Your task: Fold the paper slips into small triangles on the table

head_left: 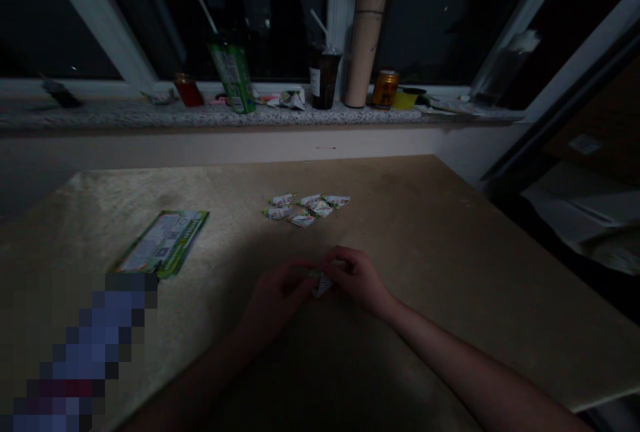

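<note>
The two forearms lie nearest the camera, rising from the bottom edge and slanting inward. The left forearm (200, 379) is in deep shadow; the right forearm (465, 365) comes in from the lower right corner, bare and better lit. They converge at the left hand (275, 292) and the right hand (359, 279), which meet just above the table (425, 219), knuckles outward and fingertips turned toward each other.

Between them is a small pale piece (321, 283) with printed lines, pinched on both sides: the left thumb and fingers close on its left part, the right thumb and curled forefinger on its upper right. Both grips are narrow. The right wrist is nearly straight, in line with its forearm; the dim light hides most of the left hand's finger detail.

Beyond the hands, well apart from them, a loose cluster of small folded packets (321, 209) lies flat on the table, some touching or overlapping. To the left rests a flat green package (165, 242), with a pixelated patch (90, 352) just in front of it. Behind the table, a speckled sill (280, 117) holds a green container (234, 79), a dark cup (323, 82) with a straw, a tall beige bottle (363, 52) and an orange can (385, 90).
</note>
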Demonstrator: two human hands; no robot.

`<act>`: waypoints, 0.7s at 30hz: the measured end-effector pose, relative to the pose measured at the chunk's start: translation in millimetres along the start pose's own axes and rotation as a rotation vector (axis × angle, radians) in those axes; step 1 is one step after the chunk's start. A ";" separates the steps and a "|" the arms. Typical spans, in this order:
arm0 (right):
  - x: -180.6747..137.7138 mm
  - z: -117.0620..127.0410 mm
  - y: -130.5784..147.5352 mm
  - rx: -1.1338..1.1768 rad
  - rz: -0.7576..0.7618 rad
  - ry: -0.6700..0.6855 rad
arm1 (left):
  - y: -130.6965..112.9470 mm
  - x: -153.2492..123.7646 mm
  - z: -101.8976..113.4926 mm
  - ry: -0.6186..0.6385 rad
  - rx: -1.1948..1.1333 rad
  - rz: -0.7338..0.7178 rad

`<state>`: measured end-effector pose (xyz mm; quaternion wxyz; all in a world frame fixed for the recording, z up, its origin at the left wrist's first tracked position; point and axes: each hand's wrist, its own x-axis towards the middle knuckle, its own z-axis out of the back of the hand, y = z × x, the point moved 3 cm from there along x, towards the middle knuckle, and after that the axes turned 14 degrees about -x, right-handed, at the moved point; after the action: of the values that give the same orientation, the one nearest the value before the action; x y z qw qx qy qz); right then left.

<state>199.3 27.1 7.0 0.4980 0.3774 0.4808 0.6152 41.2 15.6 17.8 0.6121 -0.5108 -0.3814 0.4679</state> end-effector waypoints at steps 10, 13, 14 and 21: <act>2.3 5.6 1.1 -0.074 0.044 0.036 | -3.7 -3.0 1.2 -0.017 0.244 -0.107; 2.1 5.9 1.6 -0.107 0.061 0.013 | -4.8 -3.8 1.4 -0.011 0.248 -0.111; 1.9 5.5 1.7 -0.115 0.066 0.011 | -4.9 -3.9 1.4 -0.009 0.249 -0.114; -1.2 0.9 -0.3 -0.173 0.054 -0.012 | -4.2 -3.7 -0.4 -0.017 0.235 -0.093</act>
<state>200.5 26.2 6.9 0.5146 0.3495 0.4125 0.6654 41.3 11.7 21.9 0.6858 -0.4133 -0.3523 0.4846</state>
